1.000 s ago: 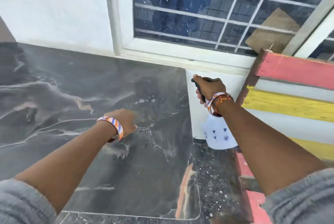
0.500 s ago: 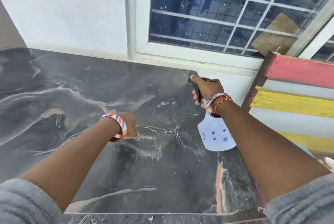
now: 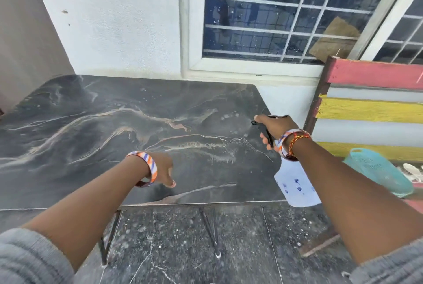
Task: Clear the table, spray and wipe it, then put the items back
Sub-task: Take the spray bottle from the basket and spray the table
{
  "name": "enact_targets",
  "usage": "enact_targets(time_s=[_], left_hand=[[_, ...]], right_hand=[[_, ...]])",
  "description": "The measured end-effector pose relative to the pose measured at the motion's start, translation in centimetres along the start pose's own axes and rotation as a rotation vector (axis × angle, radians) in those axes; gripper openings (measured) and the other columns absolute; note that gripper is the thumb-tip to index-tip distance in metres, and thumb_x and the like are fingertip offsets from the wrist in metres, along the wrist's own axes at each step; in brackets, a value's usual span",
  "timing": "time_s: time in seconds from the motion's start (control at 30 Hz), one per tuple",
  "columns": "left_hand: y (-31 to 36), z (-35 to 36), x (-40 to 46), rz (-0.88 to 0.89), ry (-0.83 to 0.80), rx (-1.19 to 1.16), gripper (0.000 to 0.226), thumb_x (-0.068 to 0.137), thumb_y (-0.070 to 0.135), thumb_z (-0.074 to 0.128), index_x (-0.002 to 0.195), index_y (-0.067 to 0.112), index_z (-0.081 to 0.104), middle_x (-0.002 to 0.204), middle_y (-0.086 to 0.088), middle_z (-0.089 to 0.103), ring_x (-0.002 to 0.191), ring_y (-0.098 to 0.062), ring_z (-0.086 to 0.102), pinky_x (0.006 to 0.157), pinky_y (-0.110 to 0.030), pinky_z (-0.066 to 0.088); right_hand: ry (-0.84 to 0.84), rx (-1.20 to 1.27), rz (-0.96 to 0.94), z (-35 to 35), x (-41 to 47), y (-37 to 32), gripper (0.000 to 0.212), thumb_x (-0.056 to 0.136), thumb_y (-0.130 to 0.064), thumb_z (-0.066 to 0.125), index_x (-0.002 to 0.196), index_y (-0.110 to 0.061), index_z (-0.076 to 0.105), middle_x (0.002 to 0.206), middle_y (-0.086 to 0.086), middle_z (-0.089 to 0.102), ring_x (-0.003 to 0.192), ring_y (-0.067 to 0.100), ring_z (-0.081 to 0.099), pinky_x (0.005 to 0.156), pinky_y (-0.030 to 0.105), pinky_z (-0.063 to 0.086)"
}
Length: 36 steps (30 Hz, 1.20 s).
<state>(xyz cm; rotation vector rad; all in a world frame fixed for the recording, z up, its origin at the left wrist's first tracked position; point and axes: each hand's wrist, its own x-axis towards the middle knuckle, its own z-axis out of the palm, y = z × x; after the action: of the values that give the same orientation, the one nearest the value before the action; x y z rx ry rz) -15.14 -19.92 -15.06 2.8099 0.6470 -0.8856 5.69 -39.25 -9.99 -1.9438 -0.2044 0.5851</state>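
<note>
The dark marble-patterned table (image 3: 109,123) stands against the wall with nothing on its top; droplets and wet streaks show near its right side. My right hand (image 3: 273,126) is shut on the black trigger head of a white spray bottle (image 3: 295,188) with small blue prints, held over the table's right front corner, nozzle pointing left across the top. My left hand (image 3: 163,168) hangs just above the table near its front edge, fingers pointing down, with nothing seen in it. Both wrists wear striped bangles.
A red, yellow and white slatted wooden panel (image 3: 370,109) stands right of the table, with a teal plastic basket (image 3: 377,172) in front of it. A barred window (image 3: 286,13) and white wall are behind. Thin black table legs (image 3: 211,228) stand on dark speckled floor tiles.
The view has pulled back, so the table's front edge and the floor now show. Both hands have come nearer the front edge; the bottle is still gripped in my right hand.
</note>
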Motion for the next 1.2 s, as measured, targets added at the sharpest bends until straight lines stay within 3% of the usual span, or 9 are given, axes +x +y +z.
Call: enact_targets(time_s=[0.13, 0.23, 0.33, 0.47, 0.6, 0.73, 0.9, 1.07, 1.2], left_hand=[[-1.9, 0.6, -1.5, 0.003, 0.011, -0.015, 0.043, 0.085, 0.044, 0.056, 0.108, 0.008, 0.063, 0.114, -0.009, 0.066, 0.105, -0.027, 0.061, 0.094, -0.034, 0.048], [-2.9, 0.8, -2.0, 0.009, -0.007, -0.026, 0.042, 0.085, 0.041, 0.056, 0.108, 0.007, 0.065, 0.115, -0.009, 0.067, 0.107, -0.027, 0.061, 0.095, -0.033, 0.048], [-4.1, 0.8, -2.7, 0.000, -0.014, -0.051, 0.042, 0.086, 0.039, 0.056, 0.111, 0.007, 0.063, 0.117, -0.009, 0.066, 0.109, -0.027, 0.060, 0.094, -0.032, 0.046], [-7.5, 1.2, -3.0, -0.025, -0.035, -0.061, 0.042, 0.084, 0.042, 0.056, 0.110, 0.010, 0.063, 0.114, -0.008, 0.067, 0.106, -0.026, 0.062, 0.095, -0.034, 0.047], [-12.3, 1.0, -3.0, -0.059, -0.009, -0.097, 0.040, 0.084, 0.040, 0.058, 0.109, 0.009, 0.063, 0.113, -0.010, 0.067, 0.097, -0.025, 0.060, 0.094, -0.033, 0.047], [-17.7, 0.7, -2.9, -0.092, 0.024, -0.114, 0.041, 0.086, 0.040, 0.055, 0.111, 0.008, 0.062, 0.115, -0.011, 0.066, 0.107, -0.029, 0.060, 0.094, -0.031, 0.046], [-25.1, 0.6, -2.7, -0.138, 0.041, -0.122, 0.041, 0.087, 0.040, 0.055, 0.114, 0.010, 0.062, 0.118, -0.010, 0.065, 0.112, -0.027, 0.059, 0.094, -0.028, 0.044], [-31.3, 0.8, -2.6, -0.198, 0.089, -0.145, 0.038, 0.087, 0.038, 0.055, 0.111, 0.011, 0.062, 0.117, -0.009, 0.065, 0.111, -0.026, 0.058, 0.090, -0.026, 0.044], [-37.8, 2.9, -2.0, -0.329, 0.120, -0.062, 0.040, 0.076, 0.048, 0.057, 0.099, 0.016, 0.065, 0.108, -0.005, 0.068, 0.099, -0.026, 0.063, 0.081, -0.026, 0.047]], right_hand=[[-0.068, -0.050, 0.086, 1.4, -2.5, 1.6, 0.030, 0.071, -0.038, 0.068, 0.070, -0.009, 0.061, 0.045, 0.008, 0.053, 0.037, 0.021, 0.045, 0.041, 0.022, 0.037], [-0.205, -0.019, 0.210, 2.5, -5.2, 1.5, 0.030, 0.082, -0.032, 0.066, 0.078, -0.004, 0.057, 0.059, 0.015, 0.052, 0.045, 0.025, 0.051, 0.046, 0.027, 0.043], [-0.289, -0.031, 0.206, 4.9, -7.7, 0.9, 0.030, 0.087, -0.032, 0.063, 0.081, -0.003, 0.059, 0.065, 0.015, 0.054, 0.044, 0.022, 0.054, 0.040, 0.021, 0.045], [-0.216, 0.001, 0.078, 10.4, -8.3, 0.1, 0.029, 0.079, -0.034, 0.068, 0.071, -0.007, 0.061, 0.057, 0.009, 0.056, 0.036, 0.016, 0.048, 0.036, 0.017, 0.037], [-0.157, 0.024, 0.023, 15.6, -6.7, -3.2, 0.036, 0.069, -0.040, 0.069, 0.081, -0.006, 0.064, 0.053, 0.005, 0.057, 0.038, 0.015, 0.046, 0.038, 0.019, 0.037], [-0.156, 0.147, 0.045, 19.2, -3.8, -7.3, 0.025, 0.081, -0.031, 0.066, 0.070, -0.011, 0.058, 0.060, 0.012, 0.049, 0.045, 0.022, 0.044, 0.047, 0.025, 0.039], [-0.014, 0.275, -0.035, 23.3, 0.2, -12.4, 0.027, 0.085, -0.029, 0.059, 0.067, -0.010, 0.052, 0.059, 0.008, 0.045, 0.047, 0.021, 0.042, 0.041, 0.018, 0.038], [0.052, 0.123, -0.130, 28.5, 2.2, -15.1, 0.020, 0.076, -0.027, 0.064, 0.072, -0.008, 0.058, 0.054, 0.009, 0.048, 0.040, 0.020, 0.039, 0.041, 0.020, 0.034], [-0.065, 0.048, -0.122, 32.8, 2.1, -16.5, 0.025, 0.082, -0.029, 0.064, 0.078, -0.005, 0.060, 0.059, 0.012, 0.051, 0.035, 0.020, 0.047, 0.037, 0.015, 0.039]])
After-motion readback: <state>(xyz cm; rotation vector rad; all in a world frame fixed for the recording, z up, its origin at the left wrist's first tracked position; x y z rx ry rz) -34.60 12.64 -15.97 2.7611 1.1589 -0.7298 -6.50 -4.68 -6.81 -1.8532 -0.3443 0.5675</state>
